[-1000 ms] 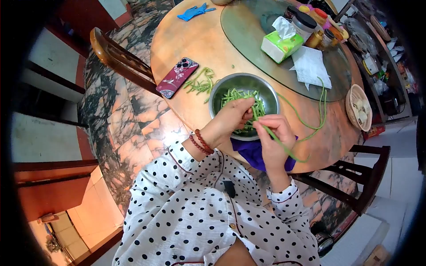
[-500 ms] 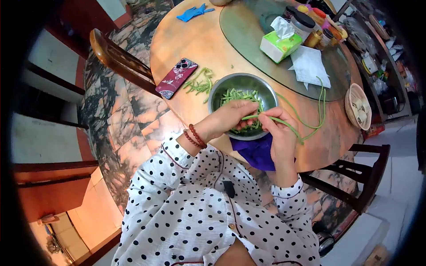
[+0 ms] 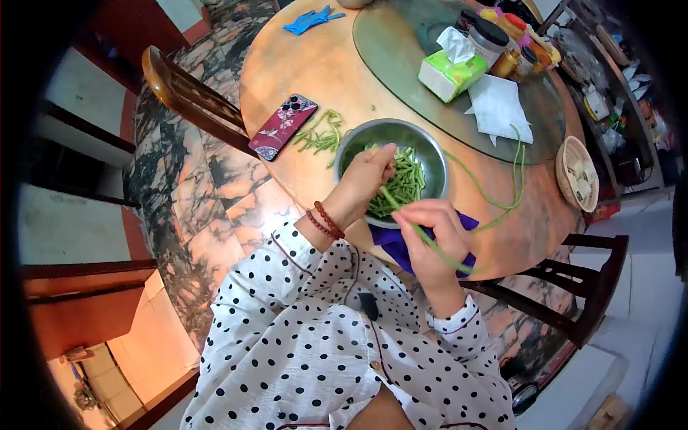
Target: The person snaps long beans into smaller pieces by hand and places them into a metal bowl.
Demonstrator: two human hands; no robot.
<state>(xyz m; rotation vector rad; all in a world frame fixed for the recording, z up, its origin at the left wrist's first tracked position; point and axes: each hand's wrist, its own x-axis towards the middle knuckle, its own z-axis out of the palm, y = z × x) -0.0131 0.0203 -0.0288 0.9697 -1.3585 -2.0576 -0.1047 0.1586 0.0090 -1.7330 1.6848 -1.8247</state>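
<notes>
Over the steel bowl (image 3: 438, 161), my left hand (image 3: 364, 179) is closed, with a red bead bracelet at the wrist. My right hand (image 3: 436, 233) pinches a long green bean (image 3: 424, 238) at the near right rim. One end of this bean reaches up to the curled fingers of my left hand, which partly hide it; the other hangs past my right hand. Short cut bean pieces (image 3: 407, 179) fill much of the bowl. Another long bean (image 3: 494, 203) curves across the table to the right. A dark purple cloth (image 3: 390, 244) lies under the bowl's near side.
Left of the bowl are bean scraps (image 3: 320, 136) and a phone (image 3: 284, 127) in a maroon case. A glass turntable (image 3: 401, 57) carries a tissue box (image 3: 451, 75), white paper (image 3: 502, 107) and jars. A basket (image 3: 566, 179) stands right; chairs flank the table, and a blue glove (image 3: 312, 20) lies beyond.
My right hand has moved down and left, toward me, with the long bean. My left hand has shifted left and turned, so more of the cut pieces show.
</notes>
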